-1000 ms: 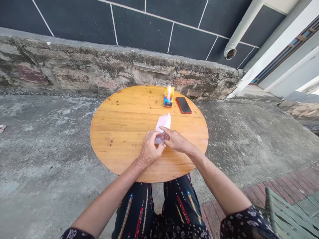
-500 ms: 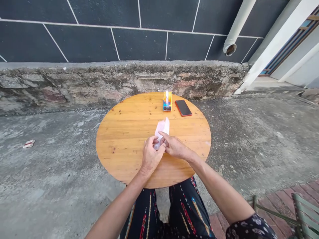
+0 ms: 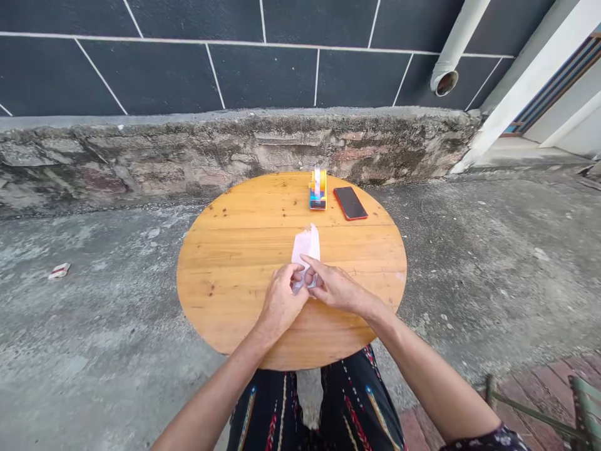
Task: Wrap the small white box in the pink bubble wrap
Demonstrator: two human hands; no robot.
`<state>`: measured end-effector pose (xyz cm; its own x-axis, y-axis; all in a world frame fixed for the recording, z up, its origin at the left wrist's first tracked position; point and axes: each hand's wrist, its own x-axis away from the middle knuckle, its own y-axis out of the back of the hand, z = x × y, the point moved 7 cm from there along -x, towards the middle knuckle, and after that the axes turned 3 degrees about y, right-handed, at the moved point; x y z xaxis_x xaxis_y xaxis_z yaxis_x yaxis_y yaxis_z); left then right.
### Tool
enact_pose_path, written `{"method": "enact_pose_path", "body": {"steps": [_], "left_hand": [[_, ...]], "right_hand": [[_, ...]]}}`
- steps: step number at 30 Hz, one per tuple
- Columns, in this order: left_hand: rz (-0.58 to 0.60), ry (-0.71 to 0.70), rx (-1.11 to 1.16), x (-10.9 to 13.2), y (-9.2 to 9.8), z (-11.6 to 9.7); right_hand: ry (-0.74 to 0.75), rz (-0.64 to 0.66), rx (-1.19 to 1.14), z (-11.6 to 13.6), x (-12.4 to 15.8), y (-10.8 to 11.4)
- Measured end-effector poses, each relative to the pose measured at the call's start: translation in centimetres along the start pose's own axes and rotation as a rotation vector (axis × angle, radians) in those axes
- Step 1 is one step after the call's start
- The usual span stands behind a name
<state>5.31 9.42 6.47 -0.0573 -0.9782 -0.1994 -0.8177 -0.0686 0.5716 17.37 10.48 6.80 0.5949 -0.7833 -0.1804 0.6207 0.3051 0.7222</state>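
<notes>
A pale pink folded paper [image 3: 306, 245] lies on the round wooden table [image 3: 235, 263], its near end between my hands. My left hand [image 3: 280, 303] is curled, its fingertips pinching the paper's near end. My right hand [image 3: 335, 288] is pressed on the same end from the right, forefinger stretched across it and the other fingers closed. The near end of the paper is mostly hidden by my fingers.
A small orange, blue and white tape dispenser [image 3: 318, 190] and a dark phone with a red edge [image 3: 350, 203] sit at the table's far side. A rough stone ledge [image 3: 141, 156] and dark tiled wall stand behind. A green chair [image 3: 582, 401] is at the lower right.
The view has shifted slightly. My hands and the paper have stayed near the table's middle, with both hands still working on its near end.
</notes>
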Motion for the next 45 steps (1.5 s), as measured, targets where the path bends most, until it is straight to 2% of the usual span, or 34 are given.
{"method": "enact_pose_path", "body": {"steps": [2,6,14,19,23,25,28,30,33,40,45], "left_hand": [[0.037,-0.070,-0.054,-0.3,0.4,-0.5],[0.037,-0.161,-0.091,-1.0,1.2,-1.1],[0.149,-0.090,-0.043,-2.4,0.0,0.0],[0.248,-0.100,0.041,-2.2,0.2,0.1],[0.275,-0.083,0.064,-2.0,0.4,0.2],[0.265,-0.088,0.044,-2.0,0.5,0.2],[0.264,-0.119,-0.012,-2.0,0.4,-0.1],[0.274,-0.146,-0.052,-2.0,0.4,-0.3],[0.280,-0.185,-0.112,-2.1,0.4,-0.7],[0.267,-0.297,-0.163,-2.3,0.5,-1.3],[0.321,-0.325,-0.135,-2.6,0.4,-1.5]], "right_hand": [[0.001,0.002,-0.007,-0.1,0.0,-0.1],[0.000,0.022,-0.002,-0.2,-0.1,-0.2],[-0.028,0.049,0.069,-0.1,-0.1,0.0],[-0.031,0.036,0.048,0.4,0.0,0.0],[-0.015,0.021,0.018,0.5,0.2,0.1],[0.006,-0.010,-0.043,0.4,0.4,0.6],[0.015,-0.137,-0.080,-0.1,0.5,2.8],[0.010,-0.206,0.000,-0.4,0.3,4.5],[0.032,-0.180,0.182,-0.5,-0.7,5.6],[-0.015,0.063,0.575,-0.8,-3.6,4.0],[-0.018,0.090,0.689,-0.9,-3.9,3.7]]}}
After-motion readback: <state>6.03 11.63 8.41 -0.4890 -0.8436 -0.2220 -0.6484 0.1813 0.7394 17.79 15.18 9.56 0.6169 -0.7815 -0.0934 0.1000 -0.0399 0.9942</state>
